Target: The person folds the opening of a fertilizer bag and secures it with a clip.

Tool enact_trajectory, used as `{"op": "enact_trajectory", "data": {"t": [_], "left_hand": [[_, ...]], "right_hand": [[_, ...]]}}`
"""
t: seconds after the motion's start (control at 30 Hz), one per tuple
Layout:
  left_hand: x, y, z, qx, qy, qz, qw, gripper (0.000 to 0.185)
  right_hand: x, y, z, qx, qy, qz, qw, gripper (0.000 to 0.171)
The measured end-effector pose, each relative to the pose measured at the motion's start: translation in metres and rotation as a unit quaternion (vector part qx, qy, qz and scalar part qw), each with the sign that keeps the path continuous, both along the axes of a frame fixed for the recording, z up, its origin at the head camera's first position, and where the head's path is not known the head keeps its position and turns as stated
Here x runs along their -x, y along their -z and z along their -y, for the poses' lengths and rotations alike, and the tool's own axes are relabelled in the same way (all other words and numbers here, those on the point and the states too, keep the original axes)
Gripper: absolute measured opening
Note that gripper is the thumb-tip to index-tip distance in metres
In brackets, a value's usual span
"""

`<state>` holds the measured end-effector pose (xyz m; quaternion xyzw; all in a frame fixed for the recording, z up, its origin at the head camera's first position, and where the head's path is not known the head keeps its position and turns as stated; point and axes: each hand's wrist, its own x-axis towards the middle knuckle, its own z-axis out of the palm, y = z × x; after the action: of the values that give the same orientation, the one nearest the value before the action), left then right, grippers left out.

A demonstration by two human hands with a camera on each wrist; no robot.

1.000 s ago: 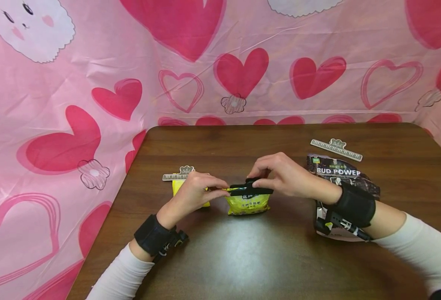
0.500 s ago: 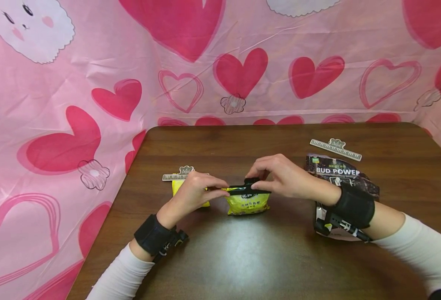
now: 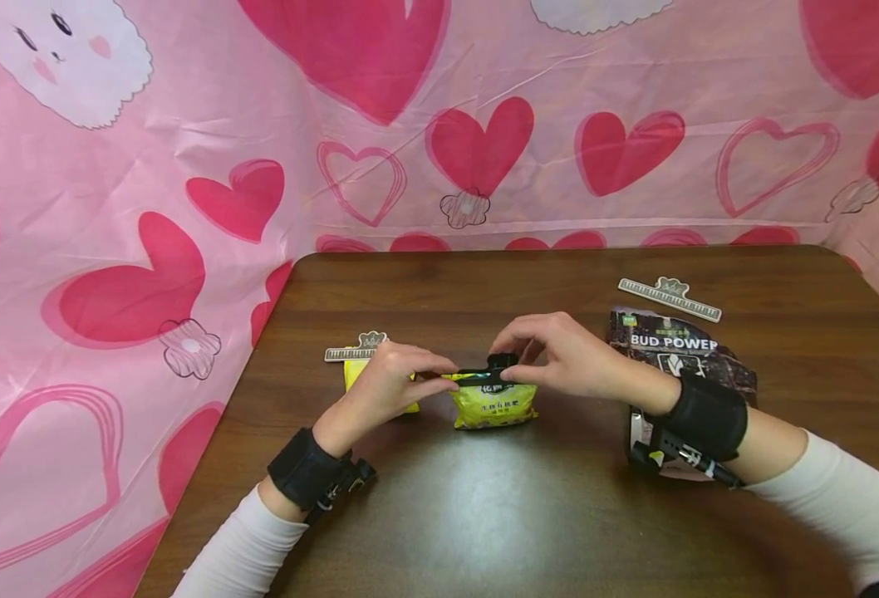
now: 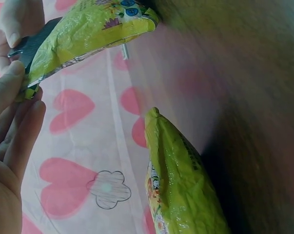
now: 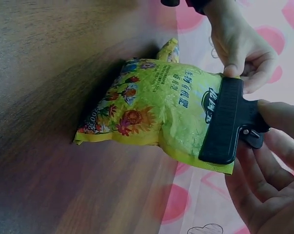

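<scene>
I saw the left hand (image 3: 390,384) pinching the yellow bag (image 3: 493,403) near the table's (image 3: 559,515) middle, while the right hand (image 3: 570,359) gripped the black clip (image 3: 484,375) on its top

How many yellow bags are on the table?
2. One yellow bag stands at the table's middle, a black clip on its top, held by both hands. The other yellow bag lies behind the left hand, mostly hidden.

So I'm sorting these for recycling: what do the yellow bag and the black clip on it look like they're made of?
The yellow bag looks like thin plastic film: glossy, crinkled, with printed flowers and a flat sealed edge. The black clip seems to be moulded hard plastic, with a smooth matte face and no metal showing, though its hinge is hidden.
</scene>
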<state>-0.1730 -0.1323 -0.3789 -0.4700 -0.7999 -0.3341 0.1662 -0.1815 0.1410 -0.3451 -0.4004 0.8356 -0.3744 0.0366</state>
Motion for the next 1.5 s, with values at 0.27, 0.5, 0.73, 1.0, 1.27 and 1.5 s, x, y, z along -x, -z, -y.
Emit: {"op": "enact_trajectory", "data": {"t": [0.27,0.5,0.73,1.0,1.27,1.5], "left_hand": [[-0.001,0.0,0.001,0.002,0.003,0.026,0.9997,0.025],[0.0,0.0,0.001,0.01,0.008,0.041,0.9991,0.027],[-0.001,-0.002,-0.001,0.013,-0.003,0.062,0.998,0.028],[0.004,-0.008,0.0,0.053,-0.018,0.061,0.9966,0.028],[0.016,-0.016,0.003,0.102,-0.025,0.071,0.992,0.028],[0.033,-0.018,0.003,0.159,-0.04,0.085,0.9829,0.027]], "right_hand": [[0.001,0.005,-0.006,-0.035,0.014,0.004,0.999,0.032],[0.003,0.012,-0.016,-0.074,0.02,-0.003,0.997,0.024],[0.004,0.015,-0.021,-0.073,0.021,0.0,0.997,0.016],[0.002,0.014,-0.018,-0.06,0.027,-0.02,0.998,0.018],[0.009,0.014,-0.013,-0.062,0.031,-0.026,0.997,0.02],[0.019,0.016,-0.008,-0.067,0.054,0.005,0.996,0.023]]}}
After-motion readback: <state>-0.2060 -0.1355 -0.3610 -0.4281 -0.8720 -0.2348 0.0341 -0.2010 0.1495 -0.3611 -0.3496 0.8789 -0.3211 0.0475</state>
